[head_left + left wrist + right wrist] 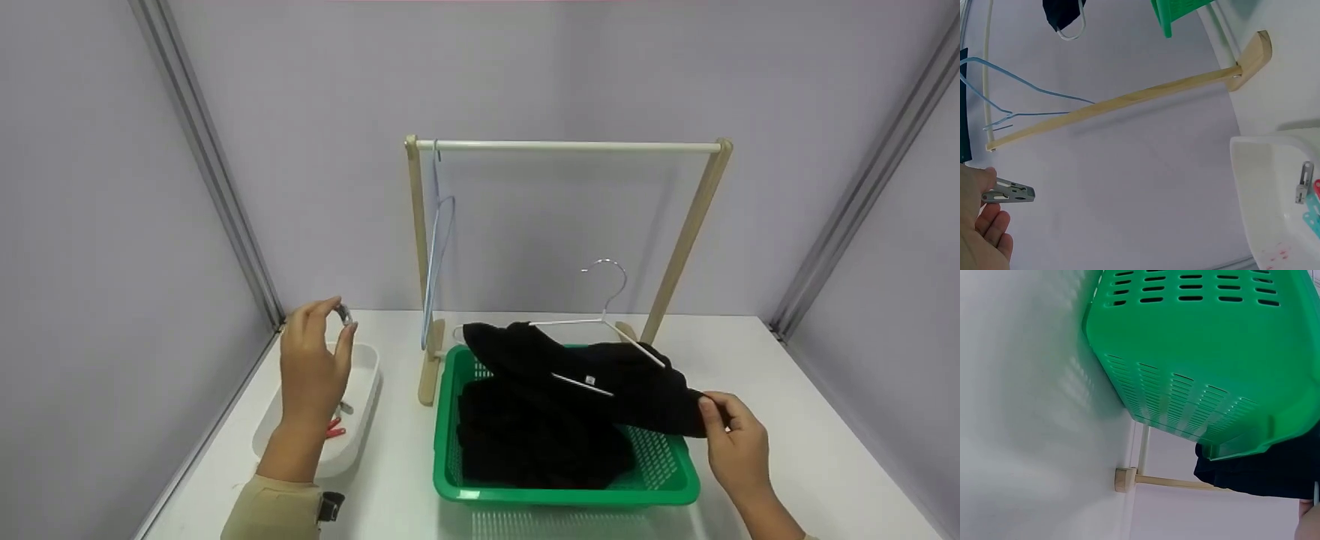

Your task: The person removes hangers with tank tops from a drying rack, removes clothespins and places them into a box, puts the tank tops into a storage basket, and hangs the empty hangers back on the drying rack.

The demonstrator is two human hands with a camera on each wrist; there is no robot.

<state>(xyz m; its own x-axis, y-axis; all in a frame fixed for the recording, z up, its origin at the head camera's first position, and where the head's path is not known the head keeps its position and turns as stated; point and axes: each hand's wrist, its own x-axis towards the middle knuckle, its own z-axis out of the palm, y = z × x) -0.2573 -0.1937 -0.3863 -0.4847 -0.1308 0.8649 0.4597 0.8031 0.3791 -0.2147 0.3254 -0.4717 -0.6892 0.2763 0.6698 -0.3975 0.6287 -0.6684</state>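
Note:
My left hand (311,364) is raised over the white tray and pinches a small metal clothes clip (1013,193) between thumb and fingers. With thumb and fingers, my right hand (739,442) grips the right end of a black garment (645,394). A white wire hanger (632,343) with a silver hook runs through that garment, its hook pointing up. Both lie across the top of a green basket (566,496), over more black cloth (525,442) inside. In the right wrist view, the basket hides most of the garment, and only part of the hand shows.
Behind the basket stands a wooden rack with a white rail (570,146). A light blue hanger (430,285) hangs at its left end. The white tray (367,375) on the left holds several clips, including a metal one (1305,183) and red ones (334,433). Grey panels surround the table.

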